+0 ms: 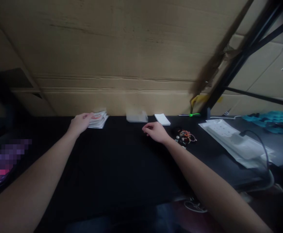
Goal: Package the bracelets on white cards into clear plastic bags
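My left hand (80,123) reaches to the back of a black table (117,161) and rests on a small stack of printed packets (98,119), fingers curled over its near edge. My right hand (155,131) hovers over the table's middle back, fingers loosely curled with nothing visible in them. It is nearest a blurred pale block (136,116) and a white pad (162,119) just beyond it.
A cardboard wall (122,58) closes off the back. A tangle of small colourful parts (185,136) lies right of my right hand. Further right are a white power strip with a cable (231,137), teal pieces (272,118) and a black frame (240,58).
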`<state>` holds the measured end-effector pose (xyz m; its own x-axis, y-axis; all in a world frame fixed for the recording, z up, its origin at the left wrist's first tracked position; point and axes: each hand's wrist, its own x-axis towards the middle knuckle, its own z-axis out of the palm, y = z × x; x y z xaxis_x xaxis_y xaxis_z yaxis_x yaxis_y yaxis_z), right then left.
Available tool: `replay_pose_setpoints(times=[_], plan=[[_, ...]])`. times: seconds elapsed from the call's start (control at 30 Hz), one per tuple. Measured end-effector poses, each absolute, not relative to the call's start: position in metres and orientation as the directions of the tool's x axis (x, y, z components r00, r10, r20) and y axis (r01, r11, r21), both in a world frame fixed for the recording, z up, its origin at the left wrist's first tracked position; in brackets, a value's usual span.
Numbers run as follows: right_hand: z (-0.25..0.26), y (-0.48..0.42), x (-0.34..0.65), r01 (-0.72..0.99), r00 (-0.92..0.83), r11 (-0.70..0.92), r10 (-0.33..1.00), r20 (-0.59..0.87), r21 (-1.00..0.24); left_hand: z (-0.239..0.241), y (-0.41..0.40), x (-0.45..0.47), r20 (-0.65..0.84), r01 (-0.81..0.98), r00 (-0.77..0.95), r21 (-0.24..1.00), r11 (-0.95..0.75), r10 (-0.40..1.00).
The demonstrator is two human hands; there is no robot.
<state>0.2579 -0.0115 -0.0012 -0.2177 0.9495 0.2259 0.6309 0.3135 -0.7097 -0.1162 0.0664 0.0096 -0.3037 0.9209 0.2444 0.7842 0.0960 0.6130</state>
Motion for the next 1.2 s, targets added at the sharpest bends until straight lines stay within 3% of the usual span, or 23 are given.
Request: replay_pose_setpoints(times=[0.07, 0.13, 0.2, 0.3, 0.37, 0.5, 0.63, 0.8, 1.07, 1.2], plan=[[0.001, -0.011, 0.259, 0.657, -0.213, 0.333, 0.943, 0.257, -0.677, 0.014, 0.063, -0.110, 0.310, 0.817, -0.284, 0.574, 0.060, 0.907], [0.004, -0.011, 0.262, 0.712, -0.189, 0.338, 0.936, 0.296, -0.615, 0.022, 0.055, -0.095, 0.495, 0.875, -0.216, 0.481, -0.058, 0.842], [0.010, -0.009, 0.271, 0.809, -0.125, 0.289, 0.935, 0.332, -0.511, 0.028, 0.048, -0.069, 0.668, 0.911, -0.028, 0.323, -0.255, 0.744], [0.017, -0.004, 0.292, 0.941, 0.058, 0.070, 0.930, 0.363, -0.330, 0.026, 0.044, -0.015, 0.573, 0.808, 0.385, 0.170, -0.565, 0.723], [0.019, 0.000, 0.308, 0.972, 0.157, -0.071, 0.906, 0.392, -0.226, 0.018, 0.051, 0.019, 0.509, 0.741, 0.515, 0.140, -0.656, 0.690], [0.016, 0.008, 0.326, 0.967, 0.251, -0.220, 0.900, 0.357, -0.126, 0.003, 0.078, 0.055, 0.399, 0.726, 0.528, 0.245, -0.642, 0.750], [0.010, 0.014, 0.326, 0.946, 0.314, -0.282, 0.919, 0.238, -0.160, 0.002, 0.098, 0.057, 0.312, 0.721, 0.543, 0.303, -0.623, 0.780], [0.008, 0.016, 0.324, 0.941, 0.326, -0.294, 0.919, 0.221, -0.166, 0.008, 0.108, 0.058, 0.219, 0.702, 0.553, 0.396, -0.592, 0.804], [0.014, 0.013, 0.326, 0.938, 0.330, -0.296, 0.923, 0.197, -0.182, 0.017, 0.118, 0.061, 0.137, 0.699, 0.577, 0.427, -0.573, 0.805], [0.016, 0.011, 0.328, 0.941, 0.322, -0.283, 0.917, 0.236, -0.183, 0.018, 0.119, 0.062, 0.204, 0.694, 0.573, 0.392, -0.603, 0.793]])
